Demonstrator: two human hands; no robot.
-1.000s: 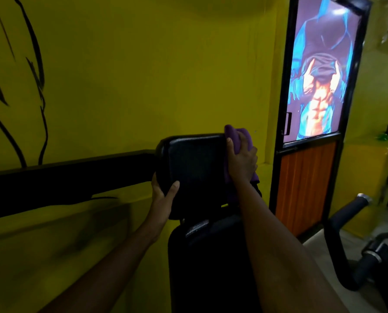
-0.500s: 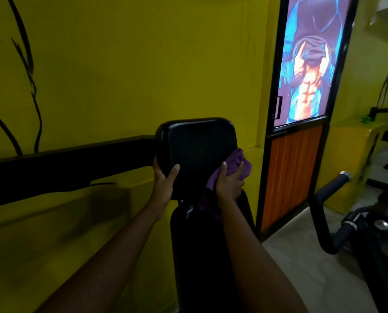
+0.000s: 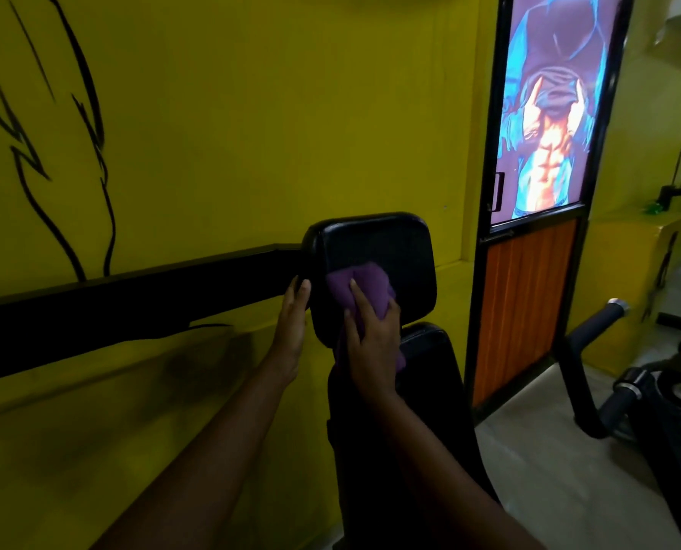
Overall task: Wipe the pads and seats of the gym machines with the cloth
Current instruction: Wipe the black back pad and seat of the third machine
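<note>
A: Quick, where's the cloth [image 3: 370,285]?
B: On the front of the upper pad [image 3: 386,244], lower left part of its face. Purple, soft, bunched into a wad. A tail hangs down under the palm toward the lower pad [image 3: 430,371].
A: Who has it?
B: Right hand [image 3: 374,343]. The index finger lies straight up over the wad, the other fingers curl into its right side, and the palm presses it to the pad. So a closed hold on the cloth.
A: Left hand [image 3: 289,327]?
B: At the upper pad's left edge, fingers straight and together, pointing up, tips touching the edge. Nothing in it. Can't tell where the thumb lies.
A: Pads, look?
B: Upper pad is black, glossy and squarish with rounded corners, standing upright. Lower pad is longer, also black, right beneath it. The right hand and the cloth tail cover part of where the two meet.
A: Around them?
B: Yellow wall [image 3: 232,133] behind, black painted lines at left. A black bar [image 3: 132,307] runs from the left side of the view to the upper pad's left side. Door [image 3: 529,311] on the right: torso poster on top, orange slatted panel below, black frame. Further right there's a black curved handle [image 3: 592,323] with a silver end cap, plus dark machine parts too dim to read. Pale floor [image 3: 549,470].
</note>
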